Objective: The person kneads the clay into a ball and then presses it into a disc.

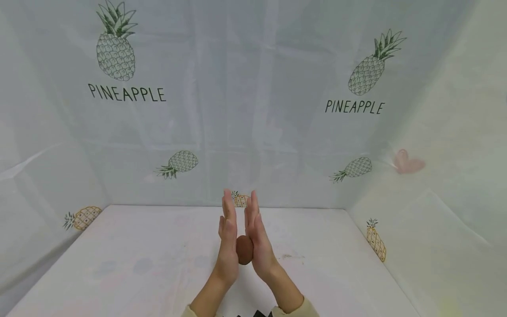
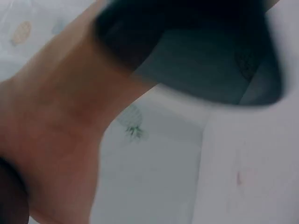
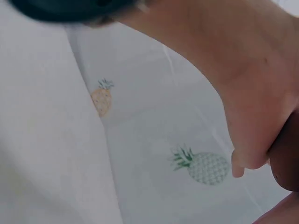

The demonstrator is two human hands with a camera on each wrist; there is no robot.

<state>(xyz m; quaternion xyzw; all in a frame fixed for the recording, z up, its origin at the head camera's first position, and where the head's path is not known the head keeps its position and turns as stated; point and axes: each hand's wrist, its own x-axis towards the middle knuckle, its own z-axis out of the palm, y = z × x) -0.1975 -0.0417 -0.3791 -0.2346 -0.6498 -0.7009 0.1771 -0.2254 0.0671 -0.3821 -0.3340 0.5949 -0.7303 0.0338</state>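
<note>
A smooth brown lump (image 1: 244, 250), rounded like a ball of clay or dough, sits between two upright palms in the head view. My left hand (image 1: 228, 242) presses it from the left, fingers straight and pointing up. From the other side my right hand (image 1: 258, 244) presses with straight fingers too. The fingertips of the two hands stand apart. At the right edge of the right wrist view the brown lump (image 3: 286, 161) touches a palm. Only a dark part of the lump (image 2: 11, 198) shows at the lower left of the left wrist view.
A white-covered table (image 1: 138, 246) lies under the hands, with small crumbs (image 1: 287, 256) to their right. Pale sheeting (image 1: 253, 110) printed with pineapples rises behind and at both sides. A blurred dark band (image 2: 210, 60) blocks much of the upper left wrist view.
</note>
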